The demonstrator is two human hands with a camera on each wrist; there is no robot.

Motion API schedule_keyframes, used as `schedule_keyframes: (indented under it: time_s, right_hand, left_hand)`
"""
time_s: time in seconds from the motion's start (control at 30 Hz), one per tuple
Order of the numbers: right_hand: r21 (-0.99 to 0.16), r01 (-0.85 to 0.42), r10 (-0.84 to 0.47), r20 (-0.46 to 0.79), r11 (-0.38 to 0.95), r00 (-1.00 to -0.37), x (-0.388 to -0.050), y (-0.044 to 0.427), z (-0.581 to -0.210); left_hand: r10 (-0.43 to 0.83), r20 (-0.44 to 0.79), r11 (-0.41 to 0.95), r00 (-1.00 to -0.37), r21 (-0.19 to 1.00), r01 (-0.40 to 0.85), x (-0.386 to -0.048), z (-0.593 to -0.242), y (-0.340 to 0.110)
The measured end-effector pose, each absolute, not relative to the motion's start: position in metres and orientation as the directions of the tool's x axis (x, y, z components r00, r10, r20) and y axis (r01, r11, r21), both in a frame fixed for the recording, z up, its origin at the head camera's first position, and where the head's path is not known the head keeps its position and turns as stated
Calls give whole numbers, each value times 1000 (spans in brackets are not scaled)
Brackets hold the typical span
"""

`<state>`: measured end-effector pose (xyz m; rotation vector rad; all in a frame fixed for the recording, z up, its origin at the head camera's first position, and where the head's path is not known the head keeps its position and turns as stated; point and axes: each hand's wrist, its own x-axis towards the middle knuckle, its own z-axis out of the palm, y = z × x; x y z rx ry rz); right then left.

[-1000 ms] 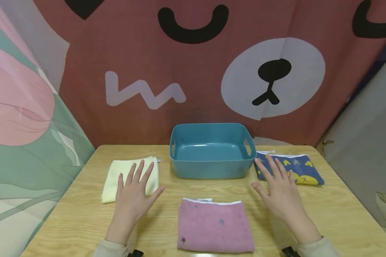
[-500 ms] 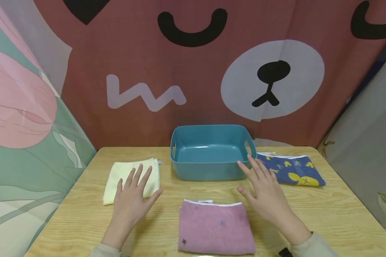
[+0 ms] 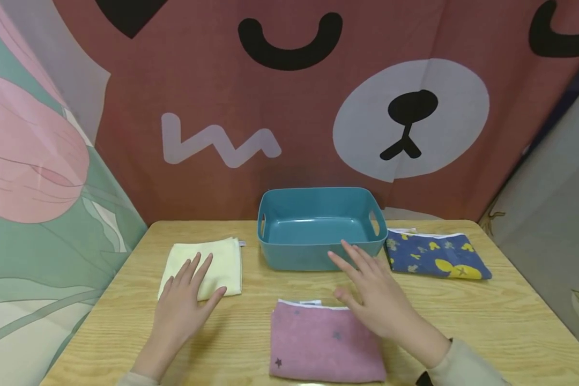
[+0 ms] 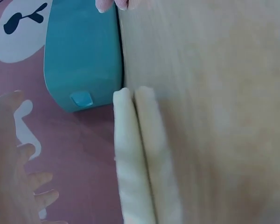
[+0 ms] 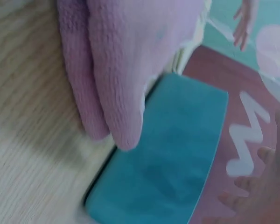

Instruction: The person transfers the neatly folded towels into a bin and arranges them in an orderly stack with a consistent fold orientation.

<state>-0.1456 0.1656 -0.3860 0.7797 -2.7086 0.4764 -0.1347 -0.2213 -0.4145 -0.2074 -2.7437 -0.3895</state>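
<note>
My left hand (image 3: 181, 301) hovers with spread fingers at the near edge of a folded pale yellow towel (image 3: 224, 268), partly covering it in the head view. My right hand (image 3: 375, 292), fingers extended, is above the far right corner of a folded pink towel (image 3: 318, 343) with small stars. Neither hand holds anything. The left wrist view shows the yellow towel's folded edge (image 4: 135, 158) as two thick layers; the right wrist view shows the pink towel's folds (image 5: 116, 79) close up. A folded blue towel with yellow prints (image 3: 436, 254) lies to the right.
An open teal plastic bin (image 3: 318, 258) with handle holes stands at the back middle of the wooden table (image 3: 251, 343). Behind the table hangs a reddish curtain (image 3: 212, 193) with a bear print, and patterned cloths flank both sides.
My right hand has moved left from beside the blue towel to over the pink towel's corner. My left hand has shifted slightly left. The towels and bin stay in place.
</note>
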Motion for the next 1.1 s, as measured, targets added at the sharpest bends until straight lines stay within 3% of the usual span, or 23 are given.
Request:
schedule_keyframes:
  time_s: [0.37, 0.77, 1.1]
  right_hand:
    - [-189, -637, -575, 298, 747, -762, -140, 143, -387]
    - [-301, -686, -633, 264, 662, -727, -146, 115, -375]
    - [-403, -662, -651, 187, 632, -736, -157, 84, -365]
  left_hand:
    - [70, 424, 940, -903, 274, 201, -122, -422, -244]
    - [57, 386, 932, -921, 311, 188, -121, -417, -262]
    - [-2, 360, 908, -933, 391, 149, -126, -422, -275]
